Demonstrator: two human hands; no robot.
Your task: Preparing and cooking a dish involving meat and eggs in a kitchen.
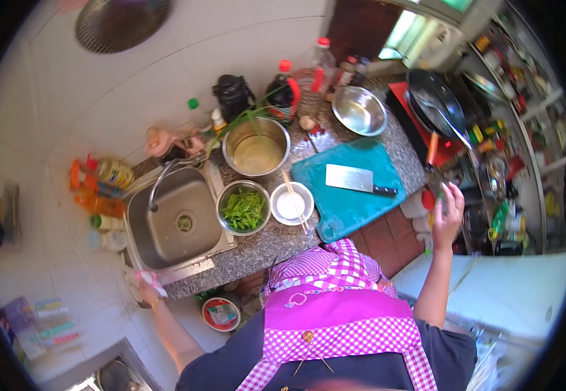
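Observation:
My left hand (150,289) holds a pink and white cloth (148,279) at the near left corner of the steel sink (185,264). My right hand (447,217) is raised on the right, fingers partly spread, near a red-capped container (427,200); whether it holds anything small I cannot tell. Between my hands, a cleaver (350,178) lies flat on a teal cutting board (356,210). Left of the board are a bowl of cut green vegetables (243,210), a white-looking bowl (283,212) with chopsticks (292,195) across it, and a steel pot (256,154) with cloudy liquid.
An induction cooker (398,93) bears a black wok (439,97) with a ladle. A steel basin (359,111) and sauce bottles (283,95) stand along the back. The faucet (155,188) arches over the sink; cleaning bottles (112,173) stand beside it. Crowded shelves (532,141) line the right.

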